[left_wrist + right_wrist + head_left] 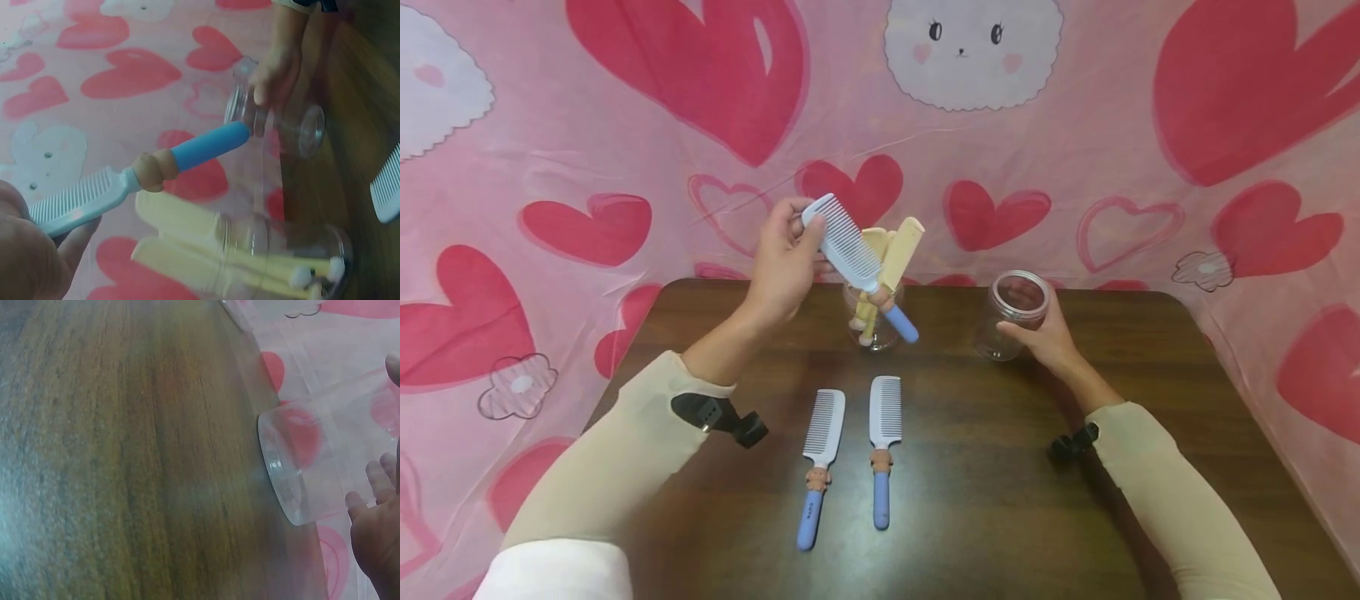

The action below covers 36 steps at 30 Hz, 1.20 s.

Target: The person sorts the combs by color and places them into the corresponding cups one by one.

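White-and-blue comb (pixel 856 263), yellow combs (pixel 901 254)

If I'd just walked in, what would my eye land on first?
Probably the pink cloth covered in hearts, behind the dark table. Then the blue-handled comb, held up by the left hand near some yellow combs standing in a jar. Further right, the right hand grips a second clear jar.
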Motion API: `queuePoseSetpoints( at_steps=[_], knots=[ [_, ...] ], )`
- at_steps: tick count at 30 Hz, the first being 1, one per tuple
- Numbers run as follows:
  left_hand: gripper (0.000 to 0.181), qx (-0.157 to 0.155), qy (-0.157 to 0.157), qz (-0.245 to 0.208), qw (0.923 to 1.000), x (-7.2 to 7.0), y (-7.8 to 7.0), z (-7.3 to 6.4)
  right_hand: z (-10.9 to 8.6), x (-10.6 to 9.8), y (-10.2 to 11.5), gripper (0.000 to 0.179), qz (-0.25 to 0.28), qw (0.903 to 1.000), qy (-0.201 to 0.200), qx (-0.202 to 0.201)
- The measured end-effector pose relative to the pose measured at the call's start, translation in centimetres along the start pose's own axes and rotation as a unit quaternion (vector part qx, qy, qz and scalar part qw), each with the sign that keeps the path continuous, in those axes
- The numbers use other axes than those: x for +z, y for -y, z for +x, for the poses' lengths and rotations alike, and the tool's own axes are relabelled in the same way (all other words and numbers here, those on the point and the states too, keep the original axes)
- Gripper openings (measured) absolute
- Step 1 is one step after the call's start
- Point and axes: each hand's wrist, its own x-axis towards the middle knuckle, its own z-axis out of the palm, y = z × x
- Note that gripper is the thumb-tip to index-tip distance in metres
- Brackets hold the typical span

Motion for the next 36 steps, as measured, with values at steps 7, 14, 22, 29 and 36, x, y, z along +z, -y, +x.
queuePoseSetpoints(
  at_steps=[7,14,22,29,36],
  knots=[
    [0.017,0.015,-0.016,-0.026,0.9994,3.9,-0.1,1.1,0.0,0.0,0.2,0.083,-0.022,0.9997,-0.005,0.008],
    [0.020,0.028,-0.032,-0.049,0.9979,7.6,0.4,2.5,0.0,0.0,0.2,0.082,-0.014,0.9999,-0.005,0.002],
    [0.021,0.026,-0.008,-0.050,0.9984,11.5,1.6,4.2,0.0,-0.1,0.4,0.089,-0.056,0.9978,-0.008,0.035],
    [0.022,0.037,0.006,-0.032,0.9988,13.7,3.4,5.0,-0.9,0.5,3.4,0.090,-0.090,0.9936,0.003,0.068],
    [0.020,0.020,0.010,-0.036,0.9991,15.9,5.1,4.9,-1.0,0.7,4.4,0.090,-0.095,0.9928,0.000,0.072]
  ],
)
